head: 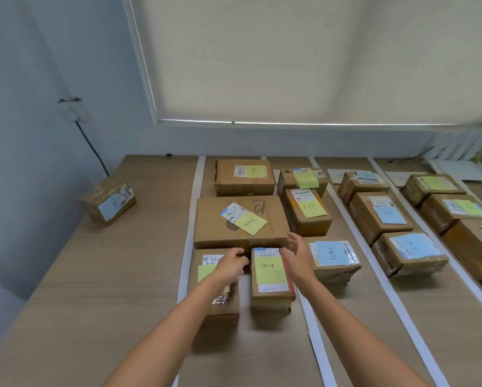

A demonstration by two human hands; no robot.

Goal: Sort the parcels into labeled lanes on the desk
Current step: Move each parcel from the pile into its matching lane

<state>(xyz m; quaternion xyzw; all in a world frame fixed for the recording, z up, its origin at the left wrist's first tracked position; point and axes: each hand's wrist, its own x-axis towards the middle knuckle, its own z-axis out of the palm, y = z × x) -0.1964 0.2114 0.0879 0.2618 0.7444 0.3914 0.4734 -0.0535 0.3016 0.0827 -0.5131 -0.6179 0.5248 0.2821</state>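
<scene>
Cardboard parcels with yellow or blue sticky notes lie in lanes marked by white tape strips (311, 317) on the wooden desk (94, 289). In the leftmost lane, a small parcel with a yellow note (270, 277) sits at the front beside another yellow-note parcel (220, 311). My left hand (231, 265) hovers over that left parcel, fingers loosely curled near the small parcel's far left corner, holding nothing. My right hand (295, 256) is spread just off the small parcel's far right corner, not gripping it. A large flat parcel (239, 219) lies just behind both hands.
One parcel with a blue note (107, 201) stands alone at the desk's left side, outside the lanes. A blue-note parcel (331, 259) lies right of my right hand. More parcels fill the lanes to the right. A cable (94, 152) hangs on the wall.
</scene>
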